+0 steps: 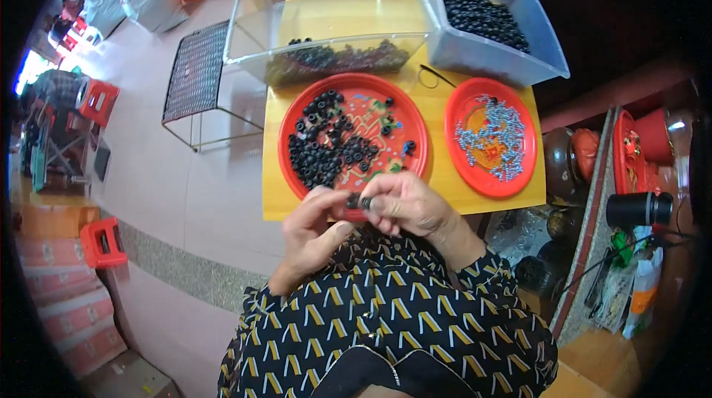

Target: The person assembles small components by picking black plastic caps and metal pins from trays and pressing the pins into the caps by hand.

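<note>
Patterned black-and-yellow fabric fills the bottom of my view, and just above it my two hands meet at the near edge of the bench (pixel 445 176). My left hand (pixel 315 231) has its thumb and fingers pinched together on a small black ring part (pixel 353 201); my right hand (pixel 400 204) is closed on a second small black piece (pixel 366 204), touching the first. Both pieces sit between my fingertips, just over the near rim of the left red plate (pixel 297 176).

That plate holds a loose heap of black ring parts (pixel 326 150), mostly toward its left half. Beside it, to the right, a smaller red plate (pixel 523 168) carries a scatter of small silvery screws (pixel 489 135). Behind the plates stand a clear plastic bin (pixel 252 35) with dark parts along its bottom and a grey-blue bin (pixel 482 53) full of black parts.

The bench top is yellow wood. To the left lies pale pink floor (pixel 185 198) with a speckled grey strip, a black wire rack (pixel 196 72) and red plastic stools (pixel 100 242). To the right, dark jars and red tubs crowd a shelf
</note>
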Motion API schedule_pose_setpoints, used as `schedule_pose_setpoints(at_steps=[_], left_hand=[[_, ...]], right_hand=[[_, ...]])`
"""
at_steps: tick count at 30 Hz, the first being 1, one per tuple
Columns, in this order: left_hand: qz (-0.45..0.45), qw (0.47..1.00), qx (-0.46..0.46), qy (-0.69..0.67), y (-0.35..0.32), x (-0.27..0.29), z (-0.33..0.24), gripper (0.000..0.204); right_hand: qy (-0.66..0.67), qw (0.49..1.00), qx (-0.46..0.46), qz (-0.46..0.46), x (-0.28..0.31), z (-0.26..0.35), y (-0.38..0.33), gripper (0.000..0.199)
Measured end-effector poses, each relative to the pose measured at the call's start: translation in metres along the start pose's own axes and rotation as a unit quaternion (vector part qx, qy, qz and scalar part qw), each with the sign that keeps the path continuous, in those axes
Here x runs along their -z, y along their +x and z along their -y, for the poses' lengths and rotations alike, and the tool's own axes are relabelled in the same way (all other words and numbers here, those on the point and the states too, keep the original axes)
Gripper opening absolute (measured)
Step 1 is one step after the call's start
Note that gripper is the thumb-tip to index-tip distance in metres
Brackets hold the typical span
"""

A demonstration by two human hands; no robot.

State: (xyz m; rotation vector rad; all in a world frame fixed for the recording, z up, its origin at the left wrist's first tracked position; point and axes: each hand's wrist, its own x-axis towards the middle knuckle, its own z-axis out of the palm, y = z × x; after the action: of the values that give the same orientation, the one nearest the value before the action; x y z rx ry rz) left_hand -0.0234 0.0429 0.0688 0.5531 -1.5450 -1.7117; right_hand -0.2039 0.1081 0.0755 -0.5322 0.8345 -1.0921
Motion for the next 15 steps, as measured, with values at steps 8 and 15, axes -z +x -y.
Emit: schedule_pose_setpoints(at_steps=[8,15], left_hand=[[0.263,0.867,-0.413,0.094,0.006,-0.013,-0.113,0.018],[0.216,0.880,-0.322,0.273,-0.011,-0.040,-0.178,0.020]], right_hand=[[-0.012,0.892,0.354,-0.282,0.074,0.149,-0.008,0.022],[-0.235,0.848,0.309,-0.362,0.098,0.105,-0.046,0.018]])
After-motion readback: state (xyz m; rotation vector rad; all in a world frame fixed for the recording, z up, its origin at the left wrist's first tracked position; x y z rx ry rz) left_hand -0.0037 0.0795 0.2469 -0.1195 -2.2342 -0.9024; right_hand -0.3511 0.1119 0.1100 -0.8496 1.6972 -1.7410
